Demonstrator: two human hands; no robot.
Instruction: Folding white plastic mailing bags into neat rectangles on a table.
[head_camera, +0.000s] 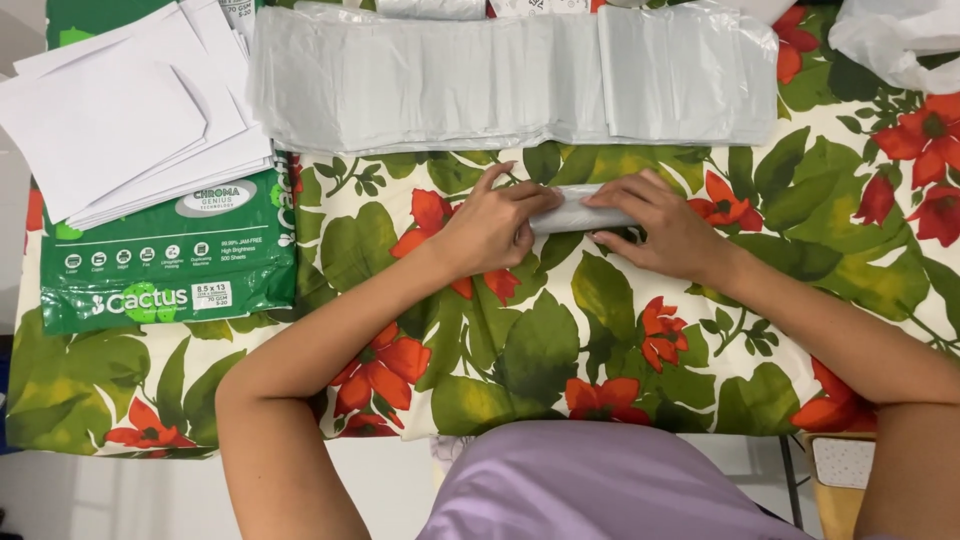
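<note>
Right now my left hand (492, 228) and my right hand (662, 228) both press down on a small rolled-up grey plastic bag (578, 212), fingers curled around its two ends, on the flowered tablecloth (560, 340) a little back from the middle of the table. Just beyond it, along the far edge, lies a wide stack of flat grey bags (450, 80). Loose white sheets (120, 110) sit on a green paper pack (170, 265) at the far left corner.
</note>
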